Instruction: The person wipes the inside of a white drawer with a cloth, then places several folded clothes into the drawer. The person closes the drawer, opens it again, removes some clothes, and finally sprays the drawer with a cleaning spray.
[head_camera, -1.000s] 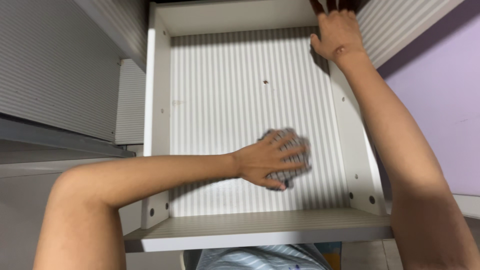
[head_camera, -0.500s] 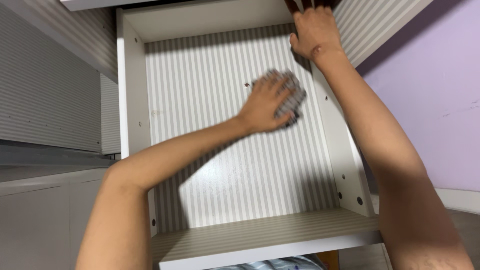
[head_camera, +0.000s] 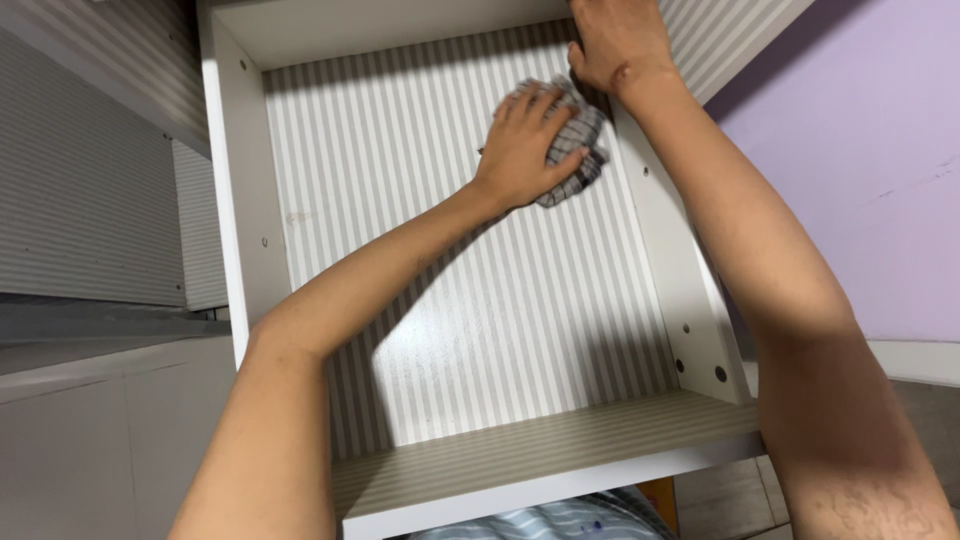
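Grey checked cloth (head_camera: 575, 160), bunched, flat on striped drawer bottom (head_camera: 520, 320), far right corner

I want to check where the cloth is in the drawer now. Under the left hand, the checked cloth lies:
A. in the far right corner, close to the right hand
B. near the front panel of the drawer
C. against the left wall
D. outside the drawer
A: the left hand presses the checked cloth on the striped bottom of the drawer in the far right corner, just below the right hand that grips the right wall.
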